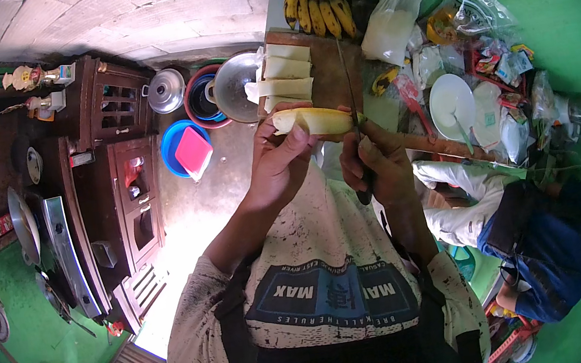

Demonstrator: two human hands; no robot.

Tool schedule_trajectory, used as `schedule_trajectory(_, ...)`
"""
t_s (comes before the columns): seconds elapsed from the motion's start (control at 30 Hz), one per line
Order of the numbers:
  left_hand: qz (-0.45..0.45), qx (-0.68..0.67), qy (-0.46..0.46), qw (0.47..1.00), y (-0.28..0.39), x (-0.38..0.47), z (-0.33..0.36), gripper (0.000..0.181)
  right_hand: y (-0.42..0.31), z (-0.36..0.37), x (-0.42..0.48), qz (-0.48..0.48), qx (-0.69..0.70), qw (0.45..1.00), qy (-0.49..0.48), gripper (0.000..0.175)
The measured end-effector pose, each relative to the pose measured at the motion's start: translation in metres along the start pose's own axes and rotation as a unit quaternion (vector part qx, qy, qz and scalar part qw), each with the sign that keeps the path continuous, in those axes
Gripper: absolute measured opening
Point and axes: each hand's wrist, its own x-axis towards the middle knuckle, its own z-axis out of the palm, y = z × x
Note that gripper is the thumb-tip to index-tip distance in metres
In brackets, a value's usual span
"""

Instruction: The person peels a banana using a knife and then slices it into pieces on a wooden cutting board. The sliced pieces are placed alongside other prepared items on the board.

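Note:
My left hand (pixel 283 149) grips a banana (pixel 313 121) from its left end, holding it level above the front of a wooden board (pixel 330 67). Pale flesh or inner skin shows along the side facing me; exactly how much peel is off I cannot tell. In my right hand (pixel 381 160) is a long thin knife (pixel 346 76), its blade pointing away from me and crossing the banana's right end. The right fingers also touch that end. Several pale folded wrapper rolls (pixel 287 69) lie in a row on the board's left side.
Beyond the board lies a bunch of ripe bananas (pixel 319 10). To the right are a plastic bag (pixel 391 28), a white plate (pixel 451 103) with a spoon and several packets. A large pan (pixel 238 88) and blue basin (pixel 169 154) stand left. A person (pixel 544 240) sits at right.

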Motion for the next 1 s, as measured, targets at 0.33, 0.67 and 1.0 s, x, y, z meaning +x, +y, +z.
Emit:
schedule_trajectory(0.33, 0.0, 0.086, -0.006, 0.996, 0.018, 0.01, -0.011, 0.057, -0.001, -0.007, -0.006, -0.001, -0.05, 0.999, 0.016, 0.044)
schedule_trajectory(0.67, 0.079, 0.632, -0.104, 0.764, 0.049, -0.003, 0.019, 0.039, 0.003, -0.008, -0.009, 0.055, -0.065, 0.996, 0.012, 0.041)
schedule_trajectory(1.0, -0.005, 0.021, -0.098, 0.995, -0.017, 0.009, 0.016, 0.043, -0.011, -0.023, -0.005, 0.11, 0.168, 0.974, -0.104, 0.038)
